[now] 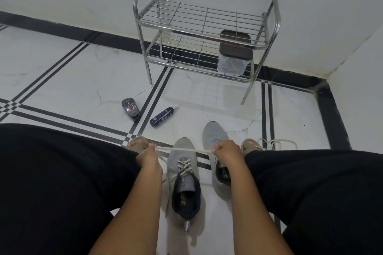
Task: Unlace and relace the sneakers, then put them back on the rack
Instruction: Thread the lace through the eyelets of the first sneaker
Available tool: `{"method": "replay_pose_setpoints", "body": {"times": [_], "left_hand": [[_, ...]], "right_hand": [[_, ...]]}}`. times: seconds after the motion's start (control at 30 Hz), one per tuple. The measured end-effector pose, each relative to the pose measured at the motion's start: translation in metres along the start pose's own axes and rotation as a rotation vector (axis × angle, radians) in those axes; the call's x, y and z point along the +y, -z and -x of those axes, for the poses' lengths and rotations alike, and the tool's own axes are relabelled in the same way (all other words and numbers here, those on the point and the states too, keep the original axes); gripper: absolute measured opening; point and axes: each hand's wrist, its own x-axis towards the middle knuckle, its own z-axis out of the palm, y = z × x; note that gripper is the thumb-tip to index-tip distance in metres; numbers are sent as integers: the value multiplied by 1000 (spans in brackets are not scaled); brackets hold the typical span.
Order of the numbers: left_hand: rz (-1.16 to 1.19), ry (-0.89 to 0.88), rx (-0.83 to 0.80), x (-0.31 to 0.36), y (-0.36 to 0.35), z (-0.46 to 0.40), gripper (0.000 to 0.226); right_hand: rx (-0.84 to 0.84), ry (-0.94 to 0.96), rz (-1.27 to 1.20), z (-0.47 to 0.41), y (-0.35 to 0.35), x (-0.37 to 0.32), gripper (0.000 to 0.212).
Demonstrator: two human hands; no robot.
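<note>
Two grey sneakers stand on the floor between my knees. The left sneaker (182,174) is partly laced with a pale lace. The right sneaker (213,136) shows no lace in its eyelets. My left hand (148,156) and my right hand (224,150) each grip one end of a white lace (183,149), stretched taut and level above the sneakers. A second loose lace (275,143) lies on the floor by my right foot. The chrome shoe rack (205,27) stands against the wall ahead, its top shelf bare.
A clear plastic container with a dark lid (234,58) sits on the rack's lower shelf at the right. A shoe-polish applicator (130,108) and a blue spray bottle (162,116) lie on the white tiled floor. My black-clad legs flank the sneakers.
</note>
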Motion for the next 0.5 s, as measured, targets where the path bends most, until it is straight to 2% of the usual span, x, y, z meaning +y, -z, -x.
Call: {"method": "replay_pose_setpoints", "body": {"times": [0.1,0.17,0.23,0.3,0.37,0.4,0.5], "left_hand": [[-201,26,131,-17,-3,3,55],[-410,-103,171,-27,-7,6,72],[-637,-415,51,-36,-16,6,64],[-777,-612,-221,-41,-25,5,38],[-750,-548,-471,-41,-30,12,28],[-731,-507,-526,-40,-29,14,28],[-792,-508,-495,-45,-23,4,36]], "right_hand": [[-24,-1,76,2,-2,-6,33],[-45,46,59,5,-7,-13,29],[-48,88,41,7,-15,-20,25],[-72,126,11,10,-22,-25,18],[-84,149,-41,8,-27,-26,8],[-64,150,-80,8,-28,-25,6],[-4,114,-67,4,-24,-19,11]]}}
